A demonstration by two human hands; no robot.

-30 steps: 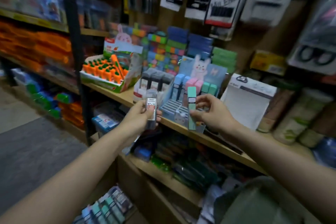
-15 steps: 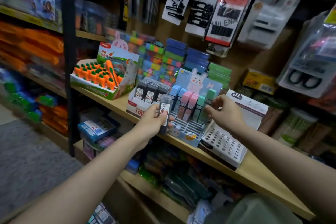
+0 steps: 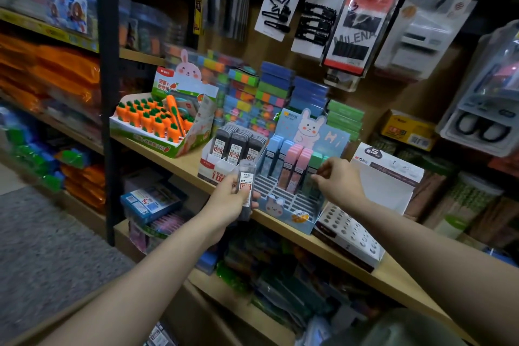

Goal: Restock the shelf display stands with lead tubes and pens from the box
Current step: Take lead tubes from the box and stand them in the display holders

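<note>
Single view, head-worn wide-angle camera. Looks forward and down from standing height at a wooden shelf (image 3: 191,167), facing the shelving unit at a slant: the shelf's front edge runs from mid-left down to lower right. Close range; both forearms enter from the bottom edge, and the left hand (image 3: 227,202) and right hand (image 3: 338,184) sit near frame centre. Lens distortion bends the black upright (image 3: 108,109). Left edge blurred. No second view, no shared coverage.

left hand (image 3: 229,201) grips grey lead tube (image 3: 246,189) | right hand (image 3: 338,181) at blue bunny stand (image 3: 286,205)
</note>
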